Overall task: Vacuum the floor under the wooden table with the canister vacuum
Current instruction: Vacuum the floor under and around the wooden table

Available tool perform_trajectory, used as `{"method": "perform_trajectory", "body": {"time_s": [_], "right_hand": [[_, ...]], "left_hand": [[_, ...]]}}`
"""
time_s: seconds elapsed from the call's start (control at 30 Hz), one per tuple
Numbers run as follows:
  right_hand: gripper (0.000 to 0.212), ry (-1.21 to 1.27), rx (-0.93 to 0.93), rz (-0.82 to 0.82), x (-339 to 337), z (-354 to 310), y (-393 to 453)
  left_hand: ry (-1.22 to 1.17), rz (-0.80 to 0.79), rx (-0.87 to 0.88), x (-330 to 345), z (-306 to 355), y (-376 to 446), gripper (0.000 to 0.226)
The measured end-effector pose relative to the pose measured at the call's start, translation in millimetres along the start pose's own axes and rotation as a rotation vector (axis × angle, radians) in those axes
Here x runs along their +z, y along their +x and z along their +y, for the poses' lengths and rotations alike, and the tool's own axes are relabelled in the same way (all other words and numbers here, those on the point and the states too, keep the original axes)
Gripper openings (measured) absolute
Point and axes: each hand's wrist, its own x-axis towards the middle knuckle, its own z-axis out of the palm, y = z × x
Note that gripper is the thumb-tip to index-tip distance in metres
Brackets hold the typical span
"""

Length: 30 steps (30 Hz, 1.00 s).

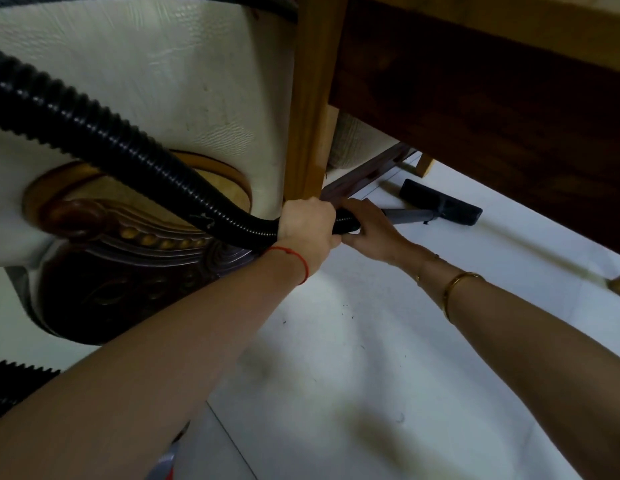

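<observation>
A black ribbed vacuum hose curves from the upper left down to the middle of the view. My left hand grips the hose end near its cuff. Just to the right, my right hand holds the black handle where the grey wand begins. The wand runs right to the black floor nozzle, which lies on the white tiled floor beneath the wooden table. One table leg stands right behind my left hand.
A white leather sofa with a dark carved wooden base fills the left side. Dark specks of dirt lie on the tiles near my arms. Other furniture legs stand farther back under the table, another at the right edge.
</observation>
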Motion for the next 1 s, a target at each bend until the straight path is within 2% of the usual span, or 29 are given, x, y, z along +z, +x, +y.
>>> {"method": "perform_trajectory", "body": {"time_s": [0.1,0.23,0.43,0.63,1.0], "right_hand": [[0.024,0.029,-0.067,0.018,4,-25,-6],[0.027,0.015,-0.08,0.025,16,-63,-17],[0.033,0.061,-0.032,0.043,35,-131,-43],[0.029,0.098,-0.024,0.036,42,-199,-76],[0.023,0.131,-0.023,0.054,25,-294,-129]], "left_hand": [[-0.002,0.021,0.031,-3,-13,-19,0.029],[0.037,0.033,0.047,-12,-37,-56,0.031],[0.03,-0.002,0.036,-30,-74,-121,0.032],[0.066,0.005,0.053,-48,-101,-185,0.034],[0.13,0.064,0.167,-92,-129,-274,0.035]]}}
